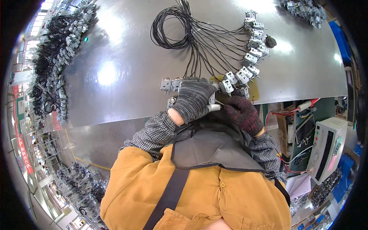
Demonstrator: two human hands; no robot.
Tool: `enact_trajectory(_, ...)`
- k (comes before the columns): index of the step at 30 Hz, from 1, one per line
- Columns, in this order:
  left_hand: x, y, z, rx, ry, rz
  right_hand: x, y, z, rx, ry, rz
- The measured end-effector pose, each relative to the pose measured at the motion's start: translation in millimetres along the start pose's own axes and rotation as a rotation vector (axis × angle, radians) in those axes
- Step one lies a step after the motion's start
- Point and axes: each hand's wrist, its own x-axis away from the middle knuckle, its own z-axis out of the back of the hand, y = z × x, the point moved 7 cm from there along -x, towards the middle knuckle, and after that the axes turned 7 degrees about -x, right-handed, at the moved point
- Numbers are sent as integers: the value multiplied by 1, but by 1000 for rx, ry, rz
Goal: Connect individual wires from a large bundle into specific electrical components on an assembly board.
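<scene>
My left hand (195,97), in a grey striped glove, is closed at the table's near edge around a small silver-white metal and plastic unit (212,98), mostly hidden by the fingers. Close to its right, my right hand (243,115), in a dark red and black glove, is closed on a thin metal rod (219,102) that points at the unit; the rest of the rod is hidden. Similar units (242,76) curve in a row up and to the right, joined by thin black cables to a coiled bundle (168,28). More units (166,85) lie left of my left hand.
A shiny metal table (126,69) spans the view. Heaps of cabled units stand at far left (61,57) and far right (304,11). A small dark lump (270,41) lies beside the row. At lower right is a white instrument box (326,149) with red and white leads.
</scene>
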Motion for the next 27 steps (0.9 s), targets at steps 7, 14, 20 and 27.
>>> enact_trajectory(7,-13,-22,-19,480,47,266,-21,-39,29,366,163,163)
enact_trajectory(14,-32,-22,-26,629,-10,333,-25,-21,55,475,363,164)
enact_trajectory(20,-31,1,-14,348,106,192,-16,-40,45,333,249,68)
enact_trajectory(27,-36,7,-19,253,228,122,-16,-73,40,510,180,179)
